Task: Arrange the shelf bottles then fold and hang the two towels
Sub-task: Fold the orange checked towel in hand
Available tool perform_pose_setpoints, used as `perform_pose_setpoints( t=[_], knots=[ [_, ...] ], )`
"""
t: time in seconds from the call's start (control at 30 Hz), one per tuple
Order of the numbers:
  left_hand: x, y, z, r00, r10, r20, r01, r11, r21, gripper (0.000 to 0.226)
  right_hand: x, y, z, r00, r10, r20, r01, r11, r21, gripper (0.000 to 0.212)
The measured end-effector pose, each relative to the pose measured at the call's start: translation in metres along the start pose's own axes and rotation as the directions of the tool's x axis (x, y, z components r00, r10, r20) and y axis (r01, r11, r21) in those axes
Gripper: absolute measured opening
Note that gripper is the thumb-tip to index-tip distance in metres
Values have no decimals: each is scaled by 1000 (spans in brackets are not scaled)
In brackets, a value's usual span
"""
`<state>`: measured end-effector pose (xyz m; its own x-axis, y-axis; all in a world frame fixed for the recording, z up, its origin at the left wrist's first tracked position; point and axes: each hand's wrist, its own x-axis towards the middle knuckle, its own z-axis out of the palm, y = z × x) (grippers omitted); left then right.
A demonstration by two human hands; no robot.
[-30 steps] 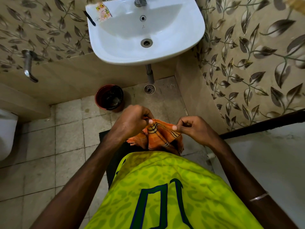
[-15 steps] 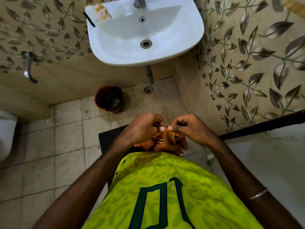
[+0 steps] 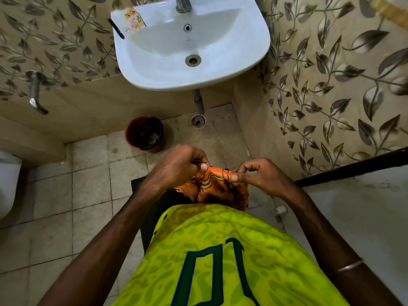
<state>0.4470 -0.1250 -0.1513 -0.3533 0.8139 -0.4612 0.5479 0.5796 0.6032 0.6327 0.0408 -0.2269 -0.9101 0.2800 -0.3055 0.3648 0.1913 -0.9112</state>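
Close to the body, the left hand (image 3: 178, 166) and the right hand (image 3: 256, 175) each pinch the top edge of an orange patterned towel (image 3: 218, 188), thumb against curled fingers, with a short taut strip of cloth stretched between them. The rest of the towel hangs bunched below the hands, against the front of the yellow-green shirt (image 3: 220, 250).

The hold is only at the fingertips, so the likely slip is an edge sliding out of one pinch; the bunched part would then drop toward the dark mat (image 3: 152, 208) and tiled floor (image 3: 77, 195) beneath the hands. Because the cloth is crumpled rather than spread, a fold made now would probably come out uneven, with corners mismatched.

Just right of the right hand runs a dark door edge (image 3: 353, 168), which could catch an elbow if the towel is opened wide. Beyond the left hand stands a reddish bin (image 3: 144, 133) with a dark liner, and past it a floor drain (image 3: 198, 121). Farthest off, a white sink (image 3: 189, 47) juts out above, limiting room to lift the cloth forward. No shelf, bottles or second towel are in view.
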Motion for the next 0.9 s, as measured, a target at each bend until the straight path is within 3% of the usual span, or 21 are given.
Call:
perform_pose_setpoints(
  t=[0.3,0.47,0.57,0.73,0.8,0.9],
  knots=[
    [3,-1,1,999,-38,-11,38,999,2,13,0,11,-2,997,-36,-69,34,999,-26,52],
    [4,-6,1,998,-64,-24,64,998,5,13,-1,6,-4,999,-16,-36,18,998,57,29],
    [5,-5,2,997,-62,-34,63,998,26,17,0,-1,-4,998,-32,-57,37,995,96,34],
    [3,6,12,999,26,-41,-28,998,-50,57,5,-13,-1,999,-27,-35,30,996,84,19],
    [4,10,17,998,66,-5,-66,995,-74,58,6,-18,3,1000,-25,-4,25,998,49,16],
    [8,14,23,993,99,62,-96,994,-51,42,8,-22,5,999,-34,-11,34,999,25,26]
  ],
)
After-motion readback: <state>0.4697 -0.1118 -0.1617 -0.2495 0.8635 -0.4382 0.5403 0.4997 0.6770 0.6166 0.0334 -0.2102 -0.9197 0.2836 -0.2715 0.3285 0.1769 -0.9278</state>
